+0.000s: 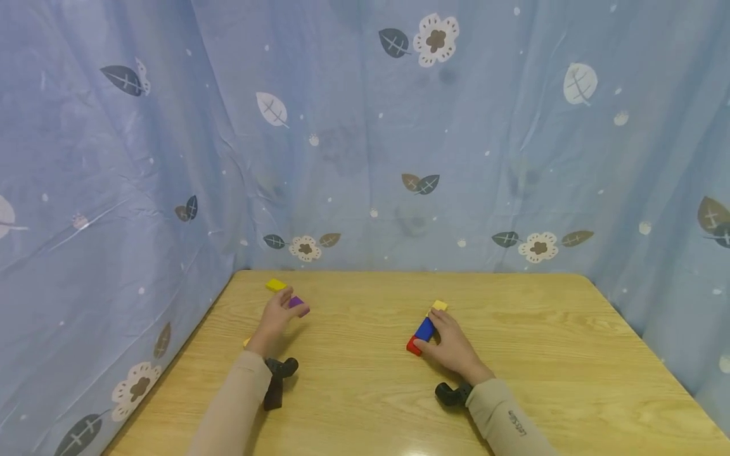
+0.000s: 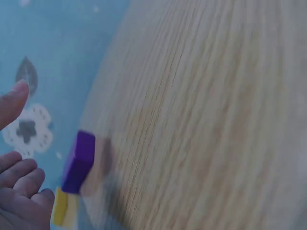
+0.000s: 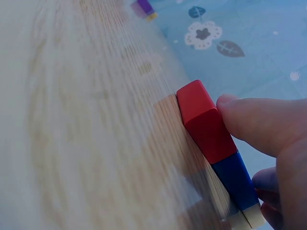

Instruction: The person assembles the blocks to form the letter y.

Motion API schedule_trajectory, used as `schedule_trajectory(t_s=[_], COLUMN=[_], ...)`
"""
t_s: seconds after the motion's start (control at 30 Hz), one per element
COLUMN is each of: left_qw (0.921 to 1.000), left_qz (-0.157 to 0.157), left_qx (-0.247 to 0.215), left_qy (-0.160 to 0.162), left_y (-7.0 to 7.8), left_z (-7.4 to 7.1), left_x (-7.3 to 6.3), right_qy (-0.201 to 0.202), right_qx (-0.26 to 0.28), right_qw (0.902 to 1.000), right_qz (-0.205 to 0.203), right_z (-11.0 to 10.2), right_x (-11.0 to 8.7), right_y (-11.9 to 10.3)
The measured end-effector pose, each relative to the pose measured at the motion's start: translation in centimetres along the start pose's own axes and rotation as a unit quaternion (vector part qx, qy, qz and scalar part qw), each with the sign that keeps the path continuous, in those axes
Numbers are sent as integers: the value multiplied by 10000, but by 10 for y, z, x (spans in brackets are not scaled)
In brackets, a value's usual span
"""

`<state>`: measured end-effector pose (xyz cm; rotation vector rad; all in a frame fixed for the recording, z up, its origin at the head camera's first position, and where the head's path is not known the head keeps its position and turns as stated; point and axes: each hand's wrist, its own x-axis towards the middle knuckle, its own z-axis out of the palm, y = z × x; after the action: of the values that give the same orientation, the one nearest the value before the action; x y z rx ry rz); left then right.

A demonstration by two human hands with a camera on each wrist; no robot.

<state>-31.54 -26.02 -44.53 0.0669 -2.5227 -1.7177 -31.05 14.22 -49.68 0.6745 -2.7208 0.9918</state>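
A purple block (image 1: 298, 304) lies on the wooden table by my left hand (image 1: 276, 318). In the left wrist view, the thumb and fingers are spread apart and the purple block (image 2: 78, 163) stands clear of them. A yellow block (image 1: 276, 285) sits just behind that hand. On the right, a red block (image 1: 413, 345), a blue block (image 1: 424, 329) and a yellow block (image 1: 440, 305) form a slanted row. My right hand (image 1: 452, 345) lies along the row's right side. Its straight thumb touches the red block (image 3: 206, 127), and its other fingers are beside the blue block (image 3: 236, 181), partly hidden.
Another yellow piece (image 1: 246, 342) peeks out beside the left forearm, mostly hidden. Both wrists wear black camera mounts (image 1: 452, 394). A blue patterned curtain (image 1: 365, 158) hangs behind the wooden table (image 1: 353, 380) and along its left side.
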Motion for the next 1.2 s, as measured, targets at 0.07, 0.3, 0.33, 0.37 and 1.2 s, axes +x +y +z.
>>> schedule_trajectory(t_s=[0.07,0.3,0.33,0.37,1.2], left_qw=[9998,9993,9993,9992,9917], left_qz=[-166,-357,-352,-349,-211], left_qx=[-50,23,81,141,1268], left_qy=[48,141,139,135,-49], left_y=[-6,-15,-15,-16,-26], left_z=[-3,-10,-11,-11,-4], left_x=[4,9,10,10,21], right_qy=[-13,-66,-75,-73,-57], right_qx=[19,99,81,69,-35], right_qw=[10000,9999,9999,9999,10000], right_qz=[6,46,55,62,48], right_z=[1,4,3,3,-1], right_x=[-1,-1,-1,-1,-1], right_y=[-1,-5,-6,-6,-7])
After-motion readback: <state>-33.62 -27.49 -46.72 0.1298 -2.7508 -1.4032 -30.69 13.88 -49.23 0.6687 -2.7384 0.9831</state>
